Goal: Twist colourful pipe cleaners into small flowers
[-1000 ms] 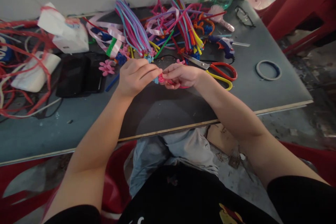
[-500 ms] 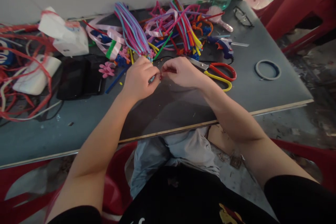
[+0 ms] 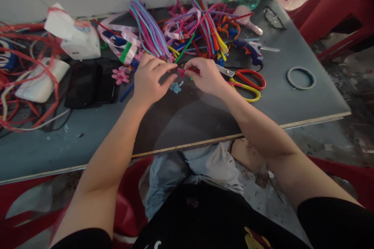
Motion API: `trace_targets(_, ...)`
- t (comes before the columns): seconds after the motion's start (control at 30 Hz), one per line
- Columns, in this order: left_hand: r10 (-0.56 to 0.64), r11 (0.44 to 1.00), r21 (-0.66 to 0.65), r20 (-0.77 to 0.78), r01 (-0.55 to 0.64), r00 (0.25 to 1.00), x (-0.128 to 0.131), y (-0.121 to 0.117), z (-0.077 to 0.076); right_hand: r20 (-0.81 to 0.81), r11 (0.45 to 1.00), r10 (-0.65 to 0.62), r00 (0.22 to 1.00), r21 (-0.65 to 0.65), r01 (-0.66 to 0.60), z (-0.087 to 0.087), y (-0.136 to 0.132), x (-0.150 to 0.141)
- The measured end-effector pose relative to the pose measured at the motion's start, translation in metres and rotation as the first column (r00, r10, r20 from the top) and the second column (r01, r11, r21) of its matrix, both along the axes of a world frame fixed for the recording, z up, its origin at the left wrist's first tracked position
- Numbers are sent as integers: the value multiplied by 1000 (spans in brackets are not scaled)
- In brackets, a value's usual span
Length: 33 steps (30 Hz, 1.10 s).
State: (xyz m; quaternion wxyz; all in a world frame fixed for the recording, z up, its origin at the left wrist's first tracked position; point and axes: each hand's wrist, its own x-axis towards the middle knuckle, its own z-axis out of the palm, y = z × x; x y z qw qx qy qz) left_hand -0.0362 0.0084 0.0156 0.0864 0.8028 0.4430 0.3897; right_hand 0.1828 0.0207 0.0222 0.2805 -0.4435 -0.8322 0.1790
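I'm watching a blue flower (image 3: 175, 87) lying on the table (image 3: 189, 124) by my left hand (image 3: 150, 79), which is gaping, gripping nothing visible; my right hand (image 3: 205, 74) is pinching a pink piece (image 3: 181, 72), and I'm risking a drop if that pinch slackens.

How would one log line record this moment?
left hand: open, near blue flower | right hand: pinching pink piece | scissors: beside right hand

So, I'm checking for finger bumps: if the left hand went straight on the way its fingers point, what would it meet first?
Probably the pink piece held in the right hand, just ahead of the left hand; depth between them is hard to judge from this one view.
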Motion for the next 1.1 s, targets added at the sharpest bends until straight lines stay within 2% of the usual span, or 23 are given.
trace_targets(0.1, -19, 995, 90, -149, 32, 989, -1, 0, -4, -58, 995, 63, 996, -71, -67, 0, 1, -2)
trace_targets(0.23, -10, 995, 98, -167, 26, 986, 4, -3, -7, -83, 990, 88, 993, -100, -96, -1, -2, -7)
trace_targets(0.33, 29, 999, 32, -62, -27, 998, 12, -8, -4, -60, 996, 70, 996, -51, -73, 0, -8, -10)
trace_targets(0.43, 105, 984, -158, 136, -83, 985, 20, -12, -2, -6, 999, 24, 1000, 43, -23, 2, -18, -14)
trace_targets(0.5, 151, 950, -304, 265, -66, 952, 22, -12, -3, 33, 997, -20, 999, 82, 17, 4, -23, -16)
trace_targets(0.57, 155, 933, -358, 329, -29, 932, 22, -10, -3, 49, 996, -40, 998, 84, 36, 6, -25, -17)
trace_targets(0.67, 89, 964, -265, 304, -6, 949, 19, -6, -4, 0, 999, -23, 1000, 23, 23, 6, -20, -15)
trace_targets(0.8, 30, 984, -175, 246, 14, 969, 14, -3, -4, -111, 992, 47, 993, -111, -59, 4, -9, -11)
trace_targets(0.93, 50, 977, -213, 258, 6, 965, 11, 2, -12, -225, 973, 75, 971, -195, -120, -2, -2, -13)
trace_targets(1.1, 78, 941, -331, 402, 65, 912, 11, 3, -17, -374, 938, -2, 927, -323, -129, -10, 3, -14)
